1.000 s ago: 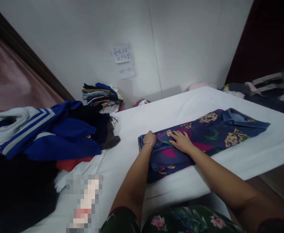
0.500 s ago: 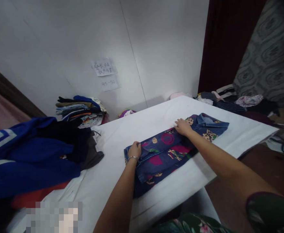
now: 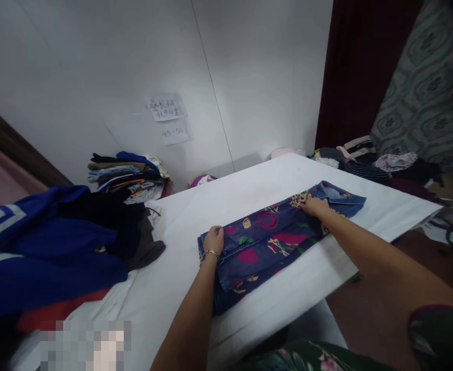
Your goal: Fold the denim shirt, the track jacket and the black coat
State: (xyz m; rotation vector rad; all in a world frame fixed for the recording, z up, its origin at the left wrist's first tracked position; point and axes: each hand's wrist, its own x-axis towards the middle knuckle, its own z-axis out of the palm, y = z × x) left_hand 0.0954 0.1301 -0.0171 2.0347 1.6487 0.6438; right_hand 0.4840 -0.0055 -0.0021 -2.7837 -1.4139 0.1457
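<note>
Denim garment: here it is, the long, narrow-folded blue denim garment with magenta, green and tan print (image 3: 261, 250), slanting across the white-covered table (image 3: 396, 203), collar end right.
Left hand: the left hand (image 3: 214, 241) is on the garment's left end, fingers curled; whether they pinch cloth, can't tell.
Right hand: and the right hand (image 3: 315, 207) touches down near the collar, fingers half bent, grip unclear.
Left side: bright blue, white-striped clothing (image 3: 56, 242), heaped.

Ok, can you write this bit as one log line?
Left hand: on patterned denim garment, left end | Right hand: same garment, toward right end | Garment: lying on white table
</note>
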